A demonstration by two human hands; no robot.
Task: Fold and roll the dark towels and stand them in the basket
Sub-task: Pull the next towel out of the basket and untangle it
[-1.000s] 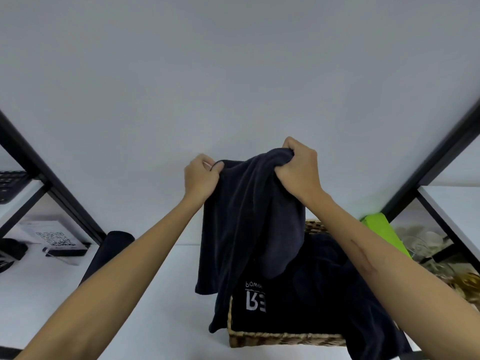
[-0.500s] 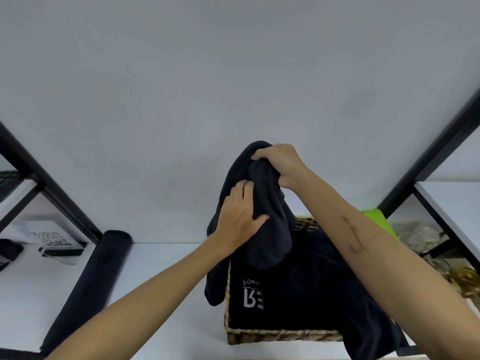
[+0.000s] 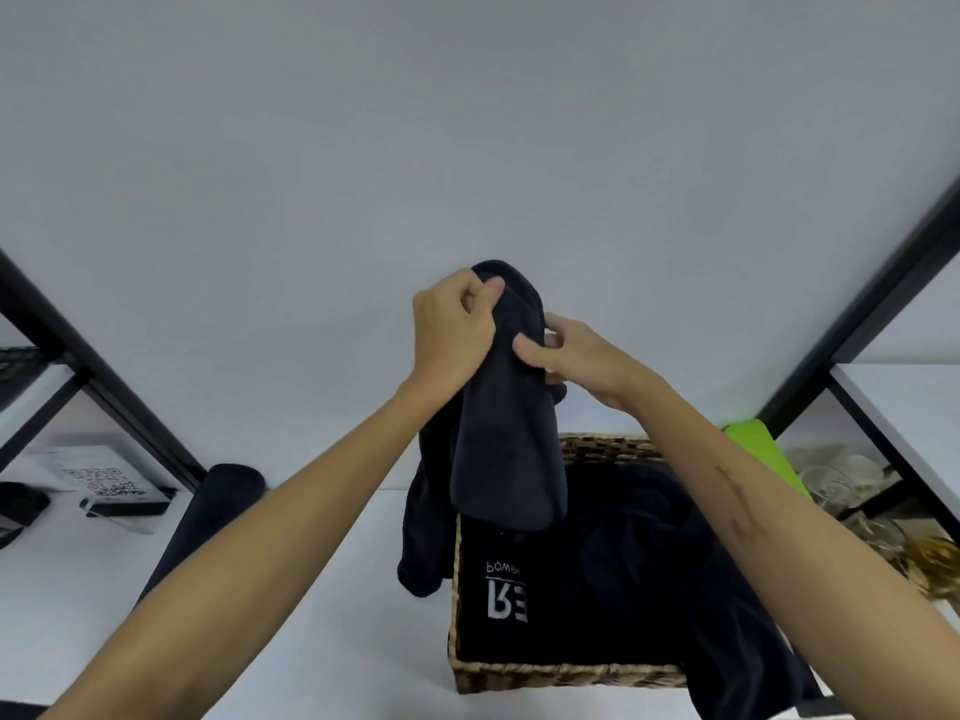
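A dark towel point(image 3: 506, 449) hangs in the air above the left end of a wicker basket point(image 3: 566, 674). My left hand point(image 3: 452, 330) grips the towel's top fold from the left. My right hand point(image 3: 571, 356) pinches the cloth just below, from the right. The towel's lower end drapes past the basket's left rim. Inside the basket lies more dark cloth point(image 3: 623, 563), one piece with white lettering point(image 3: 506, 600); some of it spills over the right front corner.
The basket stands on a white table point(image 3: 311, 615). A dark rolled towel point(image 3: 208, 511) lies to the left. A QR-code stand point(image 3: 111, 485) sits at far left. Black frame posts point(image 3: 857, 314) flank the scene. A green object point(image 3: 763, 454) and glassware point(image 3: 852, 480) are at right.
My left hand has climbed from the towel's middle to grip its top. My right hand has let go of the top and dropped to pinch the cloth lower on the right.
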